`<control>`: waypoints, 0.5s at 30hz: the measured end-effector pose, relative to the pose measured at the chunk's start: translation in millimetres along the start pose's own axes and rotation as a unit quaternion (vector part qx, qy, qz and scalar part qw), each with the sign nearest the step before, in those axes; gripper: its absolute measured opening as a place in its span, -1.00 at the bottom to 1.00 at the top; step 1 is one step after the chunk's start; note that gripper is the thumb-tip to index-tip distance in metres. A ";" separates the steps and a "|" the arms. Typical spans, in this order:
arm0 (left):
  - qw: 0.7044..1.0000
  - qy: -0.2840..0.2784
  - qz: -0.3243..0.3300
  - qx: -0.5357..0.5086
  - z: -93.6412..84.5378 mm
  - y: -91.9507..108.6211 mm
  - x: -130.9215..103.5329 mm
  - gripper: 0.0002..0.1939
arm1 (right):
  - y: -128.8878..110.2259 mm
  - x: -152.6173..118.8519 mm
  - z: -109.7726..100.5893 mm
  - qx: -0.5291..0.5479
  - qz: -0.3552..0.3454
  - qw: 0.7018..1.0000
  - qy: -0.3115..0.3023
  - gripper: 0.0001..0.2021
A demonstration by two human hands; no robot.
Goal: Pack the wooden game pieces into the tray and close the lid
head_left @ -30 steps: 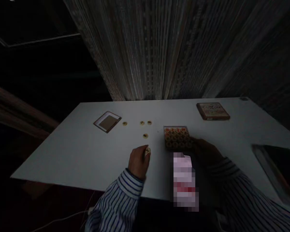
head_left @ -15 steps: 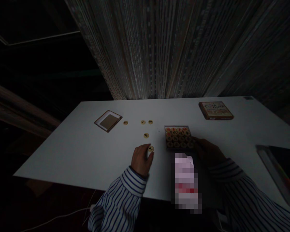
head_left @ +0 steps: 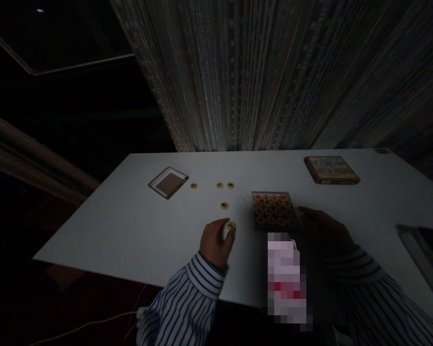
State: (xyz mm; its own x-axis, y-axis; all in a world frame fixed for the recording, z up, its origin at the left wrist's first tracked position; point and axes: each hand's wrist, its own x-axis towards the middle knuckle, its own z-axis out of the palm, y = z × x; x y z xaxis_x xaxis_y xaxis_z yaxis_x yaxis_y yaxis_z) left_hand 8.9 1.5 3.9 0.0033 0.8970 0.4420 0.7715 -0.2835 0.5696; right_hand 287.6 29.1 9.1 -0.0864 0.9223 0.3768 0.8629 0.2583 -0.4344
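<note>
My left hand [head_left: 217, 240] pinches a round wooden piece with a dark character [head_left: 231, 226] between thumb and fingertips, near the table's middle. Just beyond it lies another piece [head_left: 224, 205], and farther back are a pair of pieces [head_left: 220, 185] and a single one [head_left: 194, 186]. A clear box [head_left: 293, 202] stands right of centre, filled with rows of pieces, some with red characters. Beside the box's right side, my right hand [head_left: 326, 230] is in shadow, its fingers extended and nothing seen in them.
On the white table [head_left: 130, 230], an open shallow lid [head_left: 168, 183] lies at the left. A flat printed box [head_left: 332, 169] sits at the back right. A dark object [head_left: 427, 250] lies at the right edge. A pixelated patch covers the front centre; curtains hang behind.
My right hand has come away from the box's right side, its fingers now straighter. My left hand keeps hold of its piece. The whole view has shifted slightly.
</note>
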 end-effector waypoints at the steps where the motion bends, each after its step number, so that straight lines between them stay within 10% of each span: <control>1: 1.000 0.004 -0.006 -0.004 -0.9 0.7 -0.2 -0.77 | -2.1 0.9 -2.5 0.001 -0.010 1.000 0.006 -0.70; 15: 0.999 -0.026 -0.036 -0.014 -33.0 -20.8 17.1 -0.77 | -55.1 47.8 -8.6 0.021 -0.165 0.983 -0.083 -0.77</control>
State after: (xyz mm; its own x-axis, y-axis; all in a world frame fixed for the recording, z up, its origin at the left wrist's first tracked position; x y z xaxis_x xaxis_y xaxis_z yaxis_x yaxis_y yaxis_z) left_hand -28.1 11.5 22.4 -0.0166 0.9317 0.3629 0.7528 -0.2273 0.6178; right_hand 240.2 56.6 58.0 -0.4417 0.8191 0.3659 0.7534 0.5601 -0.3444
